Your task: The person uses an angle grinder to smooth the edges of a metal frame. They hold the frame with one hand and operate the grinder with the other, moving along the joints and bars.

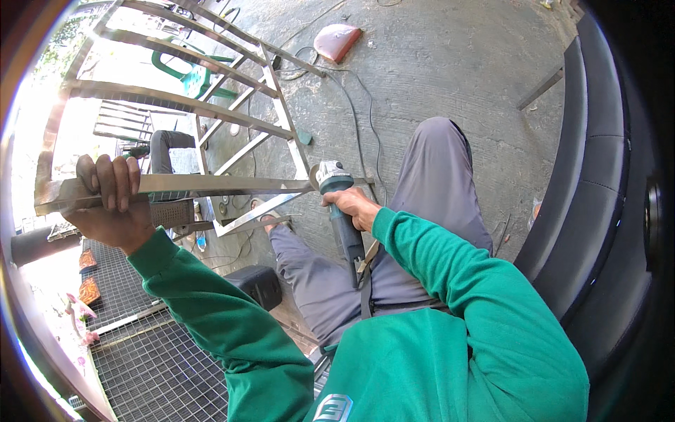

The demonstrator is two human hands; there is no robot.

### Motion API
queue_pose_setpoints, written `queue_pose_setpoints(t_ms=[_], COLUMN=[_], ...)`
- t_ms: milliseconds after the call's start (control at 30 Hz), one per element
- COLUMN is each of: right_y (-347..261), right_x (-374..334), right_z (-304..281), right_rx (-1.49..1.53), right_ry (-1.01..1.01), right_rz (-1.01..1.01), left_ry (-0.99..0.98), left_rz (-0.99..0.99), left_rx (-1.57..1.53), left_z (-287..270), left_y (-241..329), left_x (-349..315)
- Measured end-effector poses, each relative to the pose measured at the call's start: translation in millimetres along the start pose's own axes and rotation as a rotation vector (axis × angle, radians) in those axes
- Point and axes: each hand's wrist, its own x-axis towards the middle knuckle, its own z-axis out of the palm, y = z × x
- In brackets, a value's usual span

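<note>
Head view: the right hand (357, 207) grips a teal-bodied, grey-headed angle grinder (346, 235) beside the right end of the near rail (225, 184) of a silver, ladder-like metal frame (190, 107). The grinder's long axis runs forward, head outward; the rail runs left to right, clasped by the left hand (112, 200). Frame top cut off; disc (314, 176) contact unclear.

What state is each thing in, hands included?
Left hand: closed around the metal frame's near bar, at its left end.
Right hand: closed around the grinder.
Metal frame: held at one end, open slats.
Grinder: disc end at the bar; contact and spin can't be told.
Cables: loose, curving across the floor.
Pink block: lying on the floor.
Green chair: partly hidden behind the frame.
</note>
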Motion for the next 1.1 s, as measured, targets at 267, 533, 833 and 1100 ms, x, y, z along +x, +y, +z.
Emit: queue_pose_setpoints(t_ms=[267,533,833,1100], right_y=[1,-8,-6,-7], right_x=[9,4,5,16], right_z=[1,0,-2,-3], right_rx=[0.024,-0.014,-0.063,-0.069], right_ry=[0.028,0.027,0.031,0.023], right_rz=[0.000,0.006,-0.016,-0.003], left_ry=[-0.041,-0.002,0.025,0.036], left_rz=[-0.012,0.024,0.011,0.014], left_rx=[-0.066,0.013,0.034,0.014], left_z=[4,1,-4,5], left_y=[1,0,0,-1], left_x=[4,2,3,3])
